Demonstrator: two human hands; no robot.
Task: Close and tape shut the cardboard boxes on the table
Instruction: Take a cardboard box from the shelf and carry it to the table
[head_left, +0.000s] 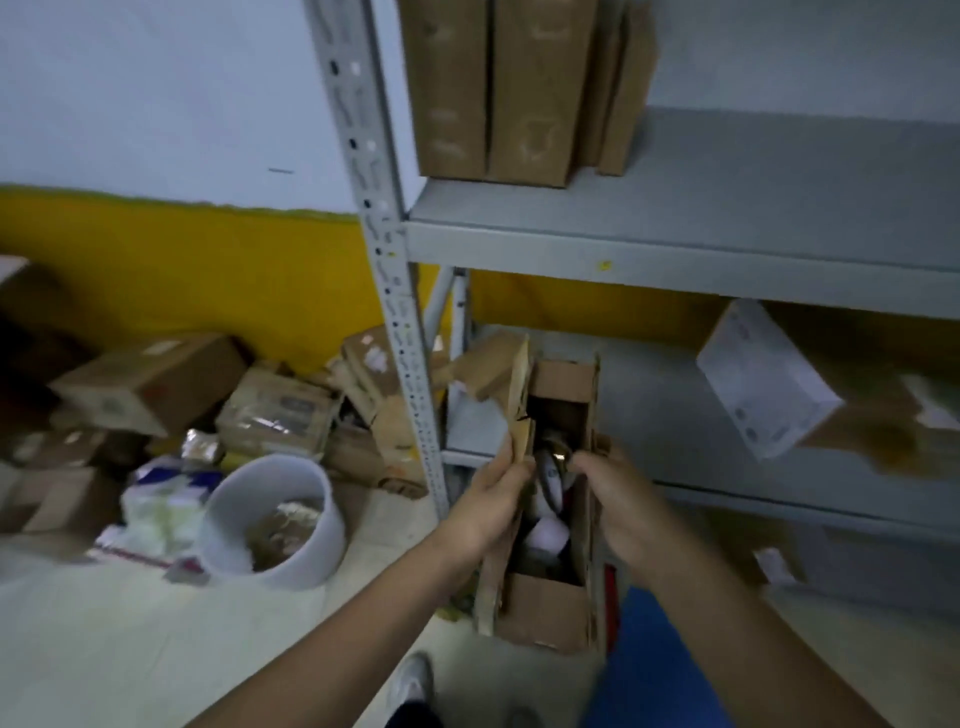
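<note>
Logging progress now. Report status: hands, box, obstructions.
Status: left hand and right hand grip the sides of the cardboard box. Box open, untaped. Inside, loose items show between the flaps.

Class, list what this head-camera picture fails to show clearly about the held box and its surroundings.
Contents of the open cardboard box, head view: dark, blurred, partly covered by the left hand and right hand gripping its sides.
Print on the white box on the lower shelf: blurred.
Contents of the white bucket: blurred.
Tops of the upright cartons above: cut off by the frame's top edge.
</note>
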